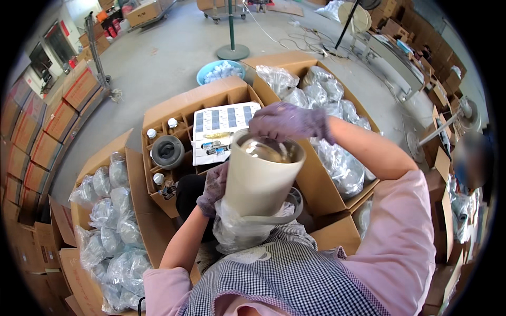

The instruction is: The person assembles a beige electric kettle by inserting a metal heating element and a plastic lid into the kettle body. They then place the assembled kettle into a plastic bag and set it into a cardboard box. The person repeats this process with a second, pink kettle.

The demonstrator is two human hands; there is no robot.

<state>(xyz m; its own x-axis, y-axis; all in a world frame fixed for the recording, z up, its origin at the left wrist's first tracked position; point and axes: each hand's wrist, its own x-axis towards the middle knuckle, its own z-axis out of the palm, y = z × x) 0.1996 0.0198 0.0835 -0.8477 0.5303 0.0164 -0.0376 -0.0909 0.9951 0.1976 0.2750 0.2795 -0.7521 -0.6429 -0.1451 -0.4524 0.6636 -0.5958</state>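
A large cream cylinder [263,181] stands tilted in front of my chest, its top uncovered. Inside it is something shiny and glass-like [270,151]. A grey curved handle or ring [295,208] shows near its lower end. Clear plastic film [237,229] bunches around its lower left. My left hand [213,187], in a greyish-purple glove, is closed against the cylinder's left side, its fingers partly hidden. My right hand [287,121], gloved in purple, grips the far rim, fingers bent down at the opening; their tips are hidden.
Ahead, a divided carton [197,102] holds white-capped things, a dark grey round part [167,151] and a white printed sheet [219,124] with small items on it. Cartons of plastic-wrapped goods stand left [139,210] and right [337,195]. Beyond is a blue basin [203,71].
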